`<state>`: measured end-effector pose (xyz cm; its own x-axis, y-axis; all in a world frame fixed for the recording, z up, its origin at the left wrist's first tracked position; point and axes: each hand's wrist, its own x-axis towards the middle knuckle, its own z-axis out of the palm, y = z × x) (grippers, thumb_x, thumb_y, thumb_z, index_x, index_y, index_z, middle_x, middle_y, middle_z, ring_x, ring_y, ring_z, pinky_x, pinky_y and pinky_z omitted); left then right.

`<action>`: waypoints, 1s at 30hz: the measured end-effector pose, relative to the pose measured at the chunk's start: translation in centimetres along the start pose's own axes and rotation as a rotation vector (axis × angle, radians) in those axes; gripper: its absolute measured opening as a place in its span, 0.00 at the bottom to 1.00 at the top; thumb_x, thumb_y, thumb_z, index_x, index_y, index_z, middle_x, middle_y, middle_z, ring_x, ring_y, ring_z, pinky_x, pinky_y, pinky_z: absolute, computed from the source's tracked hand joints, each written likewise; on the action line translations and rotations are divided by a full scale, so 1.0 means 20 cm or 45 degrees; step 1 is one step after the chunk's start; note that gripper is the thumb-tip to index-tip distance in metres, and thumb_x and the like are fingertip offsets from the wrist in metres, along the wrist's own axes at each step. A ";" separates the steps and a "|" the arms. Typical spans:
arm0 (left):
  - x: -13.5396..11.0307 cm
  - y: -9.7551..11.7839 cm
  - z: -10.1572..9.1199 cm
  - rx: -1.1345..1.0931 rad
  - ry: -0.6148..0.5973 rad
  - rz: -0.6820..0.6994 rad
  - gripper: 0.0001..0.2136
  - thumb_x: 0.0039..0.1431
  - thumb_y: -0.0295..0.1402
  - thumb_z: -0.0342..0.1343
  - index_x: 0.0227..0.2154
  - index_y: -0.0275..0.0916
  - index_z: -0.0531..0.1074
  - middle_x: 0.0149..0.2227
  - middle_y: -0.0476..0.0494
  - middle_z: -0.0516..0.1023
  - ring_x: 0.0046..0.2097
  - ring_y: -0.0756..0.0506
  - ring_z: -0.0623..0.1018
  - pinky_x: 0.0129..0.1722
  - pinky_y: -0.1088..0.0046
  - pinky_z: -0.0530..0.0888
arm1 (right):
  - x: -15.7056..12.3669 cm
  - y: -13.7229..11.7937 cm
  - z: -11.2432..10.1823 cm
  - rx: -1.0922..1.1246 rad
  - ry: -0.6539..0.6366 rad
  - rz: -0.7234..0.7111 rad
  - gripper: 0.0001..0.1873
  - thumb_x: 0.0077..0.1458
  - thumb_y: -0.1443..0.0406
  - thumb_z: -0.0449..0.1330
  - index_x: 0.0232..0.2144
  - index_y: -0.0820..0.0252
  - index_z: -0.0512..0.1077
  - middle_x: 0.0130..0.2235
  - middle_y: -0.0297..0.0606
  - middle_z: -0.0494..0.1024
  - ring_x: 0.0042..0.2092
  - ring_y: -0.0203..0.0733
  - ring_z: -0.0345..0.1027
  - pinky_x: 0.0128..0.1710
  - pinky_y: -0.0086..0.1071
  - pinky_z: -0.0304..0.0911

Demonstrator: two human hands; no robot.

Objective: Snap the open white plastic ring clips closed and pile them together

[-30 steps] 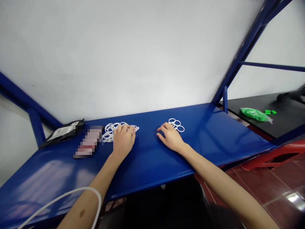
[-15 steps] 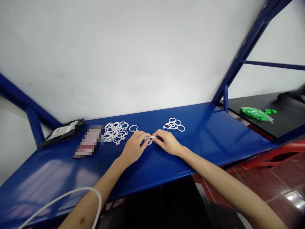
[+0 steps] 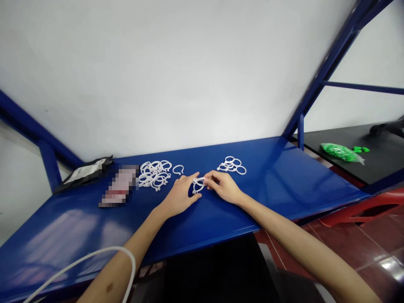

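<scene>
Left hand [image 3: 181, 196] newly spread, right hand [image 3: 226, 188] pinching white ring [image 3: 199, 179], illegible package label [image 3: 86, 170]

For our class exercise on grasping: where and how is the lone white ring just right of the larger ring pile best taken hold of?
Probably pinch the far arc of the lone white ring from above, one fingertip inside, one outside. It lies flat, apart from the larger ring pile; that arc is plain, while its knobbed ends sit nearer.
</scene>
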<state>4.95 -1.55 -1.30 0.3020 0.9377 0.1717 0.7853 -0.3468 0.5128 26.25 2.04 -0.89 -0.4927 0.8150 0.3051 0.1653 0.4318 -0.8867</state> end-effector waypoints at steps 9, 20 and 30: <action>0.02 -0.02 0.00 0.089 0.123 0.122 0.22 0.55 0.46 0.65 0.51 0.43 0.73 0.49 0.42 0.79 0.53 0.37 0.75 0.55 0.54 0.68 | -0.02 0.00 0.00 0.017 -0.157 0.047 0.10 0.64 0.59 0.58 0.38 0.60 0.75 0.32 0.35 0.80 0.31 0.35 0.73 0.35 0.29 0.68; 0.02 -0.05 0.00 0.200 0.367 0.088 0.19 0.60 0.46 0.61 0.50 0.41 0.73 0.48 0.41 0.79 0.51 0.38 0.74 0.54 0.54 0.68 | 0.00 -0.02 0.00 0.134 -0.107 0.078 0.11 0.64 0.58 0.58 0.39 0.60 0.74 0.32 0.35 0.79 0.30 0.35 0.72 0.34 0.30 0.68; 0.01 -0.06 0.00 0.438 0.319 0.014 0.09 0.63 0.37 0.57 0.42 0.39 0.76 0.42 0.39 0.79 0.47 0.35 0.74 0.47 0.54 0.69 | 0.01 -0.01 -0.02 -0.071 0.118 0.074 0.12 0.65 0.57 0.57 0.37 0.59 0.74 0.32 0.35 0.81 0.32 0.37 0.71 0.35 0.30 0.65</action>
<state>4.18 -0.91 -1.83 0.2044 0.8951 0.3964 0.9300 -0.3039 0.2067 26.55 2.28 -0.58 -0.4001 0.8703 0.2872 0.2400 0.4019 -0.8837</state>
